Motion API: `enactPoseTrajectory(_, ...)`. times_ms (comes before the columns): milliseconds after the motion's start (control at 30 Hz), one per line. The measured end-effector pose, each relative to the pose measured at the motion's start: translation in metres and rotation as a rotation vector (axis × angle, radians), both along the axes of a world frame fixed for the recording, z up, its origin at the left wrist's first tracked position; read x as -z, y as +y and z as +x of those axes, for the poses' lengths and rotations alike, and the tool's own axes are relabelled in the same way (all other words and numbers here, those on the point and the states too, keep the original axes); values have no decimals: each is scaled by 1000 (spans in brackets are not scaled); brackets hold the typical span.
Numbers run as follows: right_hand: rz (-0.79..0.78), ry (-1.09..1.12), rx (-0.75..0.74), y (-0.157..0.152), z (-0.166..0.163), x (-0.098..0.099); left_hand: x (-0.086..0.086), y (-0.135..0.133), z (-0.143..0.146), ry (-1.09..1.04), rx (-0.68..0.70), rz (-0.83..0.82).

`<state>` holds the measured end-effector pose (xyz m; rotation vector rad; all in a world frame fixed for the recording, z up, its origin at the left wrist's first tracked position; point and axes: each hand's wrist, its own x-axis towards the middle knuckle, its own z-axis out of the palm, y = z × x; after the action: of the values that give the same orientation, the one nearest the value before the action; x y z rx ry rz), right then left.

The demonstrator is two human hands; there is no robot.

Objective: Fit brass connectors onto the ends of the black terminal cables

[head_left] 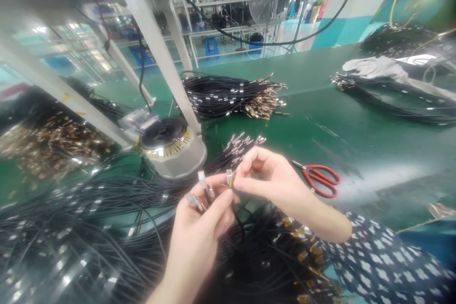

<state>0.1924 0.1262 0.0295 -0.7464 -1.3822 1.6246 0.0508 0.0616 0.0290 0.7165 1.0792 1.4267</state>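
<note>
My left hand is closed around several thin black cables, whose metal connector ends stick up between the fingers. One cable connector with a yellowish part rises at the left thumb and index fingertip. Right beside it, my right hand has thumb and index finger pinched together, touching or nearly touching that connector. What lies between these right fingertips is too small to make out. Behind the hands lies a bundle of black cables with silvery ends.
Red-handled scissors lie right of my right hand on the green table. A grey round device with a black dial stands left, beside a white post. Cable bundles lie behind; loose black cables cover the near left.
</note>
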Motion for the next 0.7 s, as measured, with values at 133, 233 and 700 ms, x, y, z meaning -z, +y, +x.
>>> enactPoseTrajectory(133,11,-5,7,1,-1,-2,1,-1,-1,-1,2,13)
enactPoseTrajectory(233,20,-16,12,1,-1,-3,2,0,-1,-2,13,29)
enactPoseTrajectory(700,61,-131,113,-7,-5,-11,1,-3,2,32,-58,-6)
